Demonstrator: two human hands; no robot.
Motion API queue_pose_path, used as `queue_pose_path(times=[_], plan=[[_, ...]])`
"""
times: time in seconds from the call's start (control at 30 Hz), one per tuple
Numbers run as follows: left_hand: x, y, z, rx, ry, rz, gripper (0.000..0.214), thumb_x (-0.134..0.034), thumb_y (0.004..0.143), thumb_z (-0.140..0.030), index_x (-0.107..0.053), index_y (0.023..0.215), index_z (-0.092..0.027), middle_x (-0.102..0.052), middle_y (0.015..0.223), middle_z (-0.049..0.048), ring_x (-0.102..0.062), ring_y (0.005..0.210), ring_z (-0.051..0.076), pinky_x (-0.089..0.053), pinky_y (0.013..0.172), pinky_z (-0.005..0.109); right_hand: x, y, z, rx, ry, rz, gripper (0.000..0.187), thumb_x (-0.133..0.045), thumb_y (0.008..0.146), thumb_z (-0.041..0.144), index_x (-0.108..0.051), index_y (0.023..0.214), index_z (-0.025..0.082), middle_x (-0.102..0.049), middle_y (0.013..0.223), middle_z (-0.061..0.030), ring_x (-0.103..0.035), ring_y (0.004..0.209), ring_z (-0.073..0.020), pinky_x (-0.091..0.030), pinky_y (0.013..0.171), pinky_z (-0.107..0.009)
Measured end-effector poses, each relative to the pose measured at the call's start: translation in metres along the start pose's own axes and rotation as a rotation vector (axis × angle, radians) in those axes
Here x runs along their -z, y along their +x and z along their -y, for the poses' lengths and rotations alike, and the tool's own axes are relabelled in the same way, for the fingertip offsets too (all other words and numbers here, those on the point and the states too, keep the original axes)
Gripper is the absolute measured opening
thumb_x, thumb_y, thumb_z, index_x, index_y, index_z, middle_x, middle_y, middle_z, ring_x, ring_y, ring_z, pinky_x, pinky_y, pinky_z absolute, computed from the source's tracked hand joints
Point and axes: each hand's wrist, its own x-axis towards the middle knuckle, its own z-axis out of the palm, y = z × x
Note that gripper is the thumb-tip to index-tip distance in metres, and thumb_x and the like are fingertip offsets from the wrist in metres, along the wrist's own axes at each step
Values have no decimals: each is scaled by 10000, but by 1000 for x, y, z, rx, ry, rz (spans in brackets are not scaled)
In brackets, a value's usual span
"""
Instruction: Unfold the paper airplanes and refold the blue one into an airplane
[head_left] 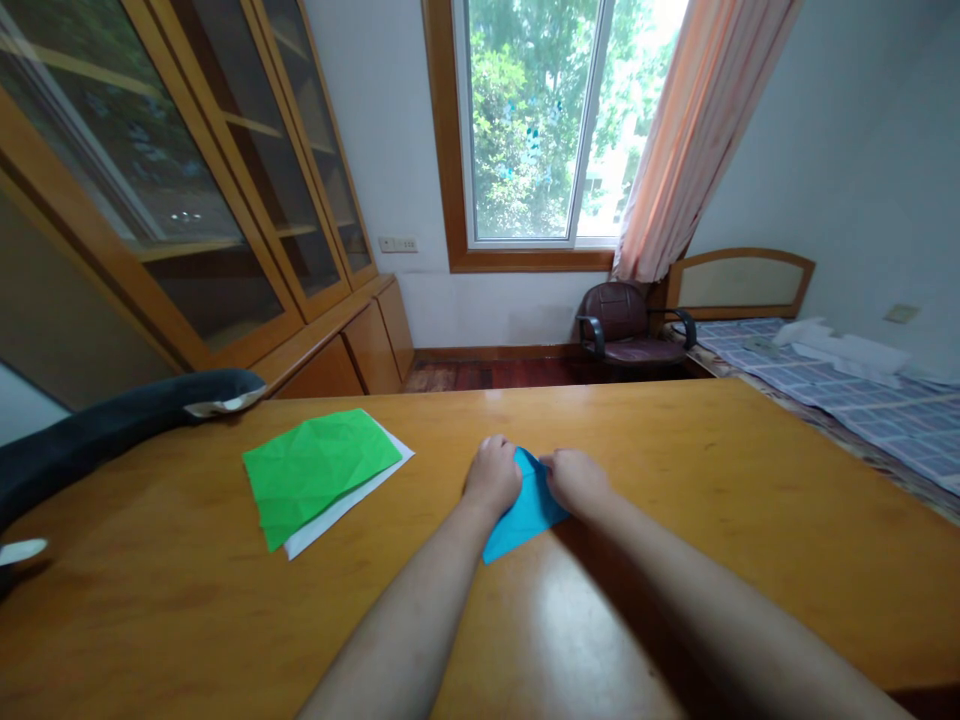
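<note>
A folded blue paper [525, 510] lies flat on the wooden table [675, 470], near its middle. My left hand [493, 474] rests on the paper's left edge with its fingers curled down and pressed onto it. My right hand [576, 480] sits on the paper's right side, fingers bent and pinching the upper fold. The two hands are close together, with the paper's top point showing between them. Its lower corner sticks out toward me under my left wrist.
A creased green sheet [319, 470] lies over a white sheet [345, 505] on the table's left part. A dark padded chair back [112, 425] curves in at the far left. Beyond the table stand a brown armchair [626, 325], a bed [847, 390] and glass-door cabinets [225, 200].
</note>
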Motion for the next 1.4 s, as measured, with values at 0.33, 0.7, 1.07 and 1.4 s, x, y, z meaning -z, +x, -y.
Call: queue_pose_path(times=[0.33,0.7,1.07,1.4], plan=[[17,-7,-29,-69,123,74,220,-440,881,-148,-660,893,-148,-620,980,124,-545,939,255,-440,807,368,-17,6,-17,-234,215,-93,293,-480,803,162,-738,941,140,-735,961,-172,-681,885,-286,-462,741,-323],[3,-8,-23,-119,115,179,260,-457,922,-272,-677,974,-144,-648,1030,141,-577,1017,267,-445,887,372,-26,-3,-12,-53,618,-16,236,-532,797,201,-724,924,145,-723,840,-71,-628,746,-183,-444,670,-248],[11,5,15,-302,-282,270,291,-468,911,-220,-686,1103,-201,-641,1251,55,-563,1152,179,-400,1035,291,-14,-11,-36,373,523,-28,342,-534,818,152,-722,1093,226,-692,897,-42,-617,805,-165,-475,758,-264],[19,7,13,-252,-389,215,248,-438,911,-210,-662,1015,-195,-676,1097,45,-601,1006,163,-457,911,263,-25,18,-40,628,358,-132,206,-567,834,146,-754,888,211,-705,1085,-69,-641,987,-183,-464,905,-291]])
